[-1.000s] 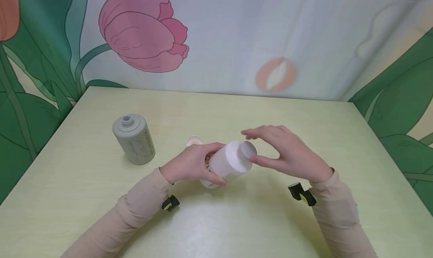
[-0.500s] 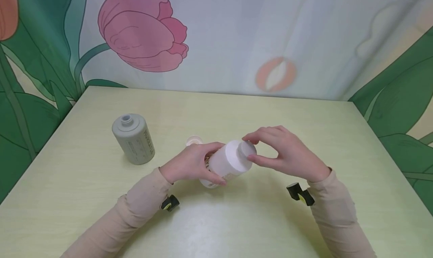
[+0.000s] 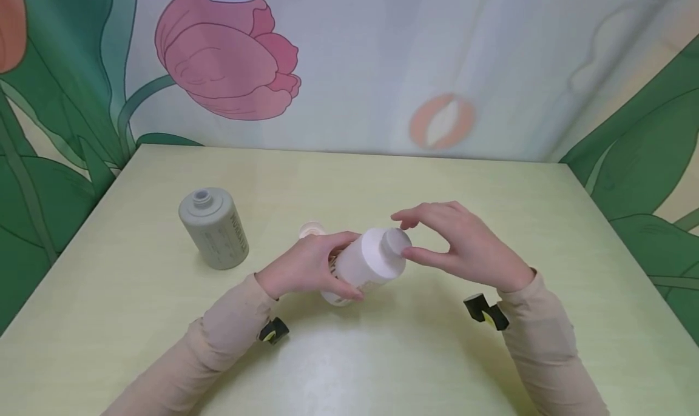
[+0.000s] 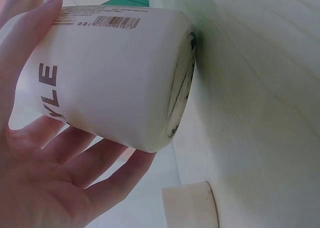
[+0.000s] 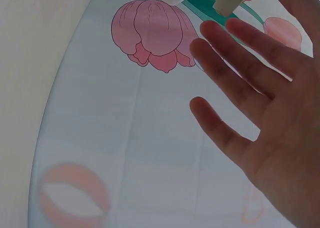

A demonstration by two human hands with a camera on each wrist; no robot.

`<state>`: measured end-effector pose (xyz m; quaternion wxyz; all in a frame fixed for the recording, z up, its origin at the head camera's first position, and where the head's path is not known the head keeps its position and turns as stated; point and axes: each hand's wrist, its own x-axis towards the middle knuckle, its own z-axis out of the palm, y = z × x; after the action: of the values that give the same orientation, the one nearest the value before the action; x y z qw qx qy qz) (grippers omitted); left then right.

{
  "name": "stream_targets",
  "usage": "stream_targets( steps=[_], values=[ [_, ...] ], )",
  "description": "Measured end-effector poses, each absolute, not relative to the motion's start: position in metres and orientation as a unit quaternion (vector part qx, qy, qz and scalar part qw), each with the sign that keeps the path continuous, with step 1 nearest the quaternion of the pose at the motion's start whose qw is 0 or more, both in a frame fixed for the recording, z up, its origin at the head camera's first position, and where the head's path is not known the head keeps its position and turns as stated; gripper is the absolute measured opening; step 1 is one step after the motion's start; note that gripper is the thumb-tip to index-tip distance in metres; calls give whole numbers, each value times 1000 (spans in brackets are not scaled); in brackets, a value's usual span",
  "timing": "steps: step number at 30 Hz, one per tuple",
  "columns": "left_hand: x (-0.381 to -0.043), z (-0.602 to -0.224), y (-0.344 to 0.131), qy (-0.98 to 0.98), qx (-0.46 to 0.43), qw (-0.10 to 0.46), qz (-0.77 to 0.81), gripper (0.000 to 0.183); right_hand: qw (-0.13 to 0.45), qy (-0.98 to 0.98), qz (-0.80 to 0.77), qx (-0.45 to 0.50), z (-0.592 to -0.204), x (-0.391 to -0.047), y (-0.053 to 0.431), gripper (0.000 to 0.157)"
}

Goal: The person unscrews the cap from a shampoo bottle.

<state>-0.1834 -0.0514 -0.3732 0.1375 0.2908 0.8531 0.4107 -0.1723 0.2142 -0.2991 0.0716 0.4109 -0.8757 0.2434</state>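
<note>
My left hand [image 3: 308, 264] grips a white bottle [image 3: 352, 264] round its body, fingers on the far side and thumb on the near side. It is tilted, its capped end up to the right and its base low by the table in the left wrist view. Brown lettering and a barcode [image 4: 115, 22] show there. At the bottle's white cap [image 3: 395, 242], my right hand [image 3: 459, 243] has its thumb tip right at the near edge. Its forefinger reaches past the far edge with a gap. The other fingers stretch out loosely in the right wrist view.
An uncapped grey bottle [image 3: 214, 228] with dark lettering stands on the pale table [image 3: 349, 361] at left. Partly behind my left hand lies a small pale pinkish round lid [image 3: 312, 228]. A flower-printed curtain [image 3: 355, 64] hangs behind the table.
My right forefinger came down onto the cap half a second ago and has lifted off again. The left hand and the white bottle keep their place and tilt.
</note>
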Motion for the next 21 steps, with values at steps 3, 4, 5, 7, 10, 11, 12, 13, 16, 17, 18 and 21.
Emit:
stream_targets(
  steps=[3, 4, 5, 7, 10, 11, 12, 13, 16, 17, 18, 21],
  values=[
    [-183, -374, -51, 853, 289, 137, 412, 75, 77, -882, 244, 397, -300, -173, 214, 37],
    [-183, -374, -51, 853, 289, 137, 412, 75, 77, -882, 243, 396, -301, -173, 214, 35],
    [-183, -374, -51, 853, 289, 137, 412, 75, 77, -882, 244, 396, -301, -173, 214, 33],
    [-183, -375, -51, 853, 289, 137, 411, 75, 77, -880, 245, 400, -302, -173, 213, 31],
    [-183, -374, -51, 852, 293, 137, 411, 75, 73, -876, 250, 407, -302, -172, 212, 30],
    [-183, -374, -51, 851, 294, 138, 412, 75, 69, -873, 252, 411, -302, -172, 212, 30],
    [-183, -374, -51, 850, 295, 138, 413, 74, 65, -871, 255, 414, -302, -172, 212, 30],
    [-183, -373, -51, 850, 296, 138, 413, 74, 59, -869, 256, 418, -301, -172, 212, 31],
    [-183, -373, -51, 850, 295, 138, 413, 74, 39, -864, 259, 429, -300, -172, 213, 35],
    [-183, -373, -51, 851, 294, 139, 412, 74, 33, -863, 257, 434, -300, -172, 214, 37],
    [-183, -373, -51, 851, 294, 138, 412, 74, 29, -862, 253, 438, -299, -172, 215, 39],
    [-183, -374, -51, 852, 291, 140, 412, 75, 19, -863, 241, 444, -297, -172, 216, 44]
  ],
)
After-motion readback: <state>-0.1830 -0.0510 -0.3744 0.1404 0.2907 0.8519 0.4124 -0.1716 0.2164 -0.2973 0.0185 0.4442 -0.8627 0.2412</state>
